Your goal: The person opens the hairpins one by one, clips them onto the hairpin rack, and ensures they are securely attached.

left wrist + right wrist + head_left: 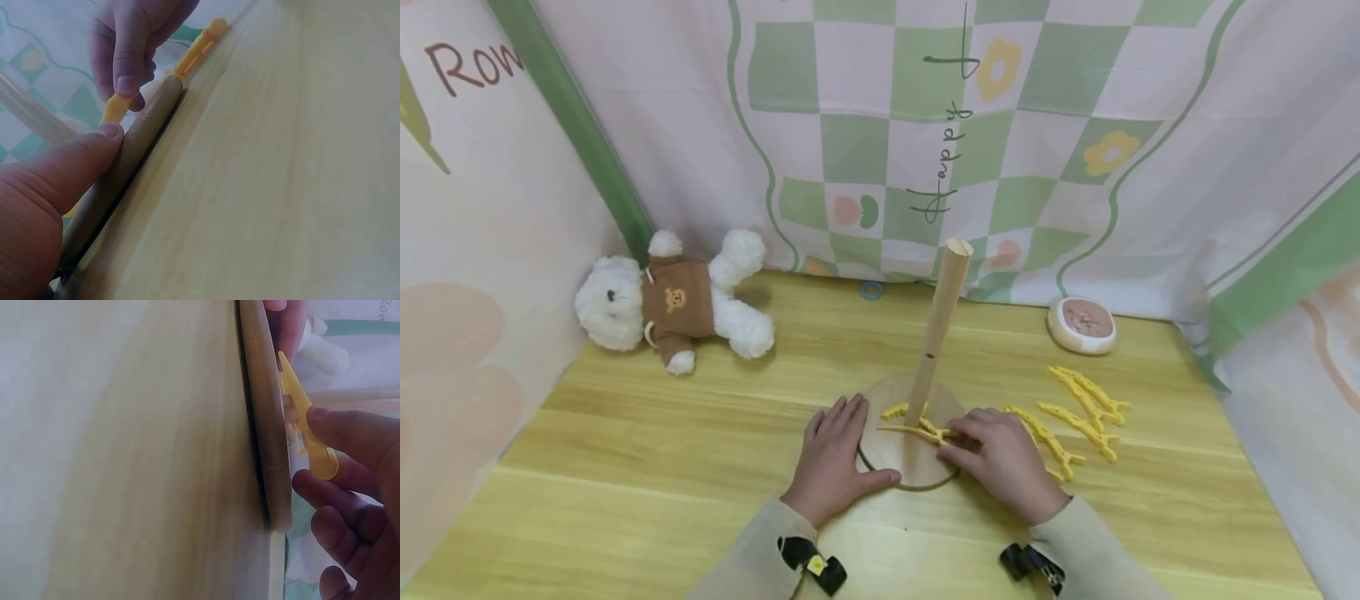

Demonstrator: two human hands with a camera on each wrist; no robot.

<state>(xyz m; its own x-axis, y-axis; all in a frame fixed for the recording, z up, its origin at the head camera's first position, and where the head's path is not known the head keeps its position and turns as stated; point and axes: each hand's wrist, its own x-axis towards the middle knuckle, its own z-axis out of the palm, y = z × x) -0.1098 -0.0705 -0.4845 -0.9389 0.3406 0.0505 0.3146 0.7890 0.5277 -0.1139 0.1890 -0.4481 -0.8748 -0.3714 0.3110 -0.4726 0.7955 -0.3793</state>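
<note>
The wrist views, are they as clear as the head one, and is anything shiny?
No, both are hazier. Head view: mostly crisp, with a pale sheen on the tabletop low in the frame; left wrist view: hazy, the wooden post pale and soft; right wrist view: hazy too, the plush toy blurred in the background, the yellow piece crisper.

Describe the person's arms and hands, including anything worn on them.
The bare left hand and bare right hand extend from plain beige fabric sleeves. Each wrist carries a small black camera on a black strap; a yellow patch marks the left one.
</note>
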